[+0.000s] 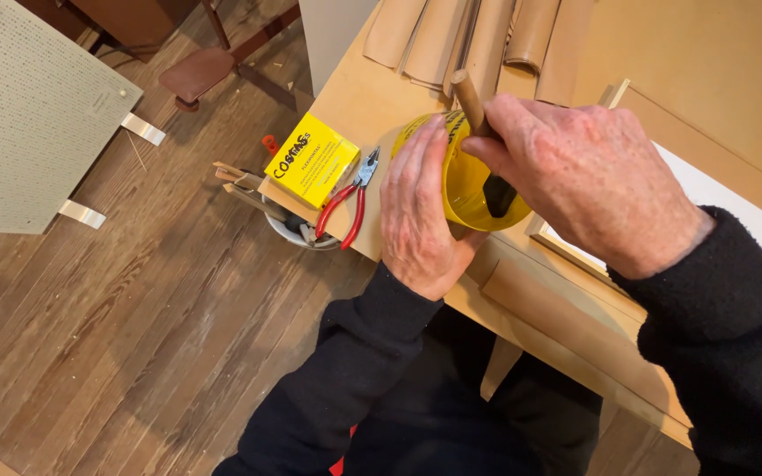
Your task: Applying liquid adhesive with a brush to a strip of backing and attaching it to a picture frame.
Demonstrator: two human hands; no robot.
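One grey perforated panel (24, 115) lies on the wooden floor at far left, with two metal clips on its edge. Next come one yellow cardboard box (312, 160) and one pair of red-handled pliers (353, 201) on the tan workbench (359, 97). One left hand (418, 211) wraps the side of one round yellow plastic tub (460, 189) — near the bench's front edge. One right hand (588, 181) grips a wooden-handled brush (472, 104) — its dark end inside the tub.
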